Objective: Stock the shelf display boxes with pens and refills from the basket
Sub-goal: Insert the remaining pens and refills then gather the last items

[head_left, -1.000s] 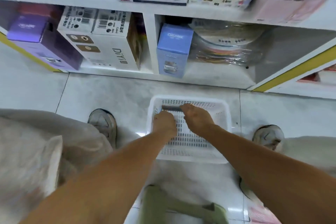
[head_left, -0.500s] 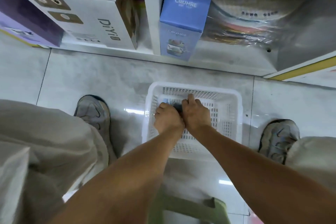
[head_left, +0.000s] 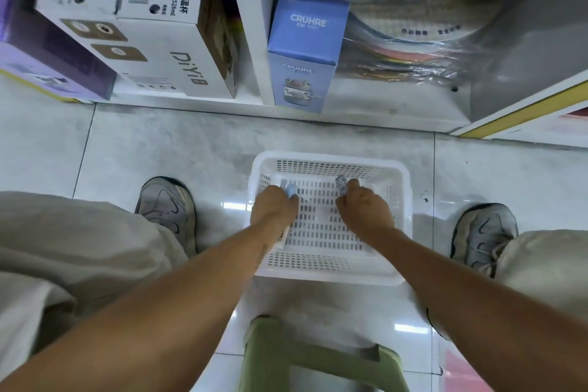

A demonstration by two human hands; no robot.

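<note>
**Both hands lifting small packs out of the basket**

Our left hand [head_left: 275,205] pinches a pale blue pack [head_left: 291,191] at its 1 o'clock; our right hand [head_left: 362,205] pinches a clear pack [head_left: 341,183] at its 11 o'clock. Both grips sit inside the white basket [head_left: 402,188] on the floor. We judge pickup is in hand; next, carry them up to the shelf [head_left: 366,111] at 12 o'clock.

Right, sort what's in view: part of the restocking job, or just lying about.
Job:
- white basket
- left hand, holding a small blue item
- right hand, holding a small pack

Lying about:
- blue CRUHRE box
- white DiYi box
- purple box
- green stool
</note>
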